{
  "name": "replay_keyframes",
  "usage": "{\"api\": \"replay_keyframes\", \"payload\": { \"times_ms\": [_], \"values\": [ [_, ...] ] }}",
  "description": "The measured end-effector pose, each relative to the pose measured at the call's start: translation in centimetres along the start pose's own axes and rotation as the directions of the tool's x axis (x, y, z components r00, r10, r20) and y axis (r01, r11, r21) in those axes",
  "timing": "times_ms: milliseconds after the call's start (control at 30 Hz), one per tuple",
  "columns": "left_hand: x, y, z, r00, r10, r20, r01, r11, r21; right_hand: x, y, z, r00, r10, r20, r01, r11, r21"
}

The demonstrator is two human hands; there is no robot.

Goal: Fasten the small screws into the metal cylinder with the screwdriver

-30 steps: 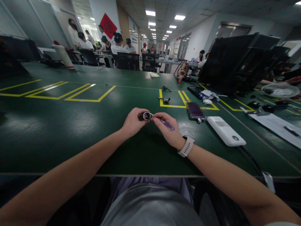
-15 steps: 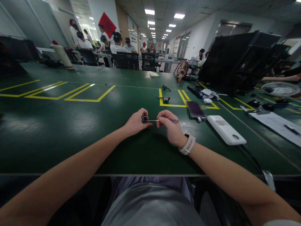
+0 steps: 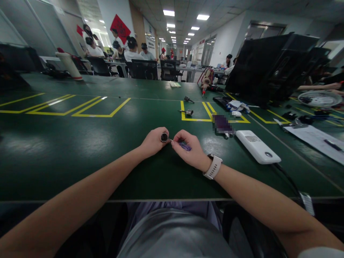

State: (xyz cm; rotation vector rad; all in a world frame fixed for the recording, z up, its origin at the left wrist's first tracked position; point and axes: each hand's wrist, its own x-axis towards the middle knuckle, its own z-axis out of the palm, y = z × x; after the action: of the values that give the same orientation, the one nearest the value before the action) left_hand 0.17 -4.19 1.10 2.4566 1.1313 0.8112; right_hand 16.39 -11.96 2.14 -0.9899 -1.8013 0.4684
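My left hand is closed round a small round metal part, whose dark open end faces me. My right hand pinches a screwdriver with a purple handle and a thin metal shaft. The shaft points left and reaches the side of the metal part by my left fingertips; its very tip is hidden. Beyond my hands, two similar metal parts lie on the green table: one by the yellow tape and another farther back.
To the right lie a phone, a white power bank with a black cable, a white mouse-like object, a cloth and a clipboard. A large black monitor stands behind them. People sit at far desks.
My right hand has moved left, closer to my left hand. The screwdriver has tilted, its handle now lower and nearer me, and less of its shaft shows.
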Motion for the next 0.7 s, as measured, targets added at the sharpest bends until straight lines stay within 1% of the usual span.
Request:
{"api": "replay_keyframes", "payload": {
  "times_ms": [100,167,233,267,333,400,433,467,533,600,633,700],
  "values": [
    [0.0,0.1,0.0,1.0,0.002,0.015,-0.003,0.999,0.047,0.0,0.0,0.0,0.999,-0.032,-0.021,0.03,0.995,-0.096],
    [-0.1,0.3,-0.1,0.999,-0.014,0.031,0.011,0.996,0.092,0.1,0.0,0.0,0.999,-0.049,-0.011,0.047,0.987,-0.154],
    [-0.3,0.5,-0.1,0.998,-0.023,0.052,0.016,0.991,0.13,0.2,-0.1,-0.1,0.999,-0.043,0.002,0.042,0.984,-0.175],
    [-0.3,0.7,0.0,0.998,-0.021,0.061,0.012,0.989,0.146,0.3,-0.1,-0.2,1.0,-0.019,0.001,0.019,0.987,-0.16],
    [-0.5,0.8,0.1,0.997,-0.003,0.075,-0.009,0.986,0.165,0.5,-0.1,-0.4,0.997,0.077,-0.013,-0.078,0.995,-0.067],
    [-0.7,1.0,0.3,0.996,0.028,0.082,-0.042,0.984,0.173,0.9,0.0,-0.7,0.979,0.203,-0.03,-0.197,0.972,0.125],
    [-0.8,1.0,0.3,0.996,0.045,0.081,-0.059,0.983,0.174,1.1,0.2,-0.8,0.963,0.266,-0.034,-0.25,0.937,0.244],
    [-0.8,1.1,0.4,0.995,0.063,0.077,-0.075,0.982,0.175,1.2,0.4,-0.8,0.941,0.337,-0.028,-0.303,0.878,0.372],
    [-0.9,1.0,0.4,0.994,0.089,0.06,-0.098,0.98,0.173,1.5,0.8,-0.9,0.883,0.469,0.015,-0.39,0.716,0.579],
    [-0.8,0.9,0.4,0.996,0.089,0.029,-0.093,0.983,0.161,1.6,1.2,-0.7,0.826,0.559,0.073,-0.453,0.58,0.677],
    [-0.8,0.7,0.4,0.996,0.083,0.015,-0.084,0.985,0.153,1.7,1.4,-0.6,0.805,0.585,0.098,-0.475,0.537,0.697],
    [-0.6,0.4,0.2,0.997,0.071,0.008,-0.071,0.987,0.141,1.8,1.8,-0.4,0.777,0.615,0.133,-0.509,0.49,0.708]
  ]
}}
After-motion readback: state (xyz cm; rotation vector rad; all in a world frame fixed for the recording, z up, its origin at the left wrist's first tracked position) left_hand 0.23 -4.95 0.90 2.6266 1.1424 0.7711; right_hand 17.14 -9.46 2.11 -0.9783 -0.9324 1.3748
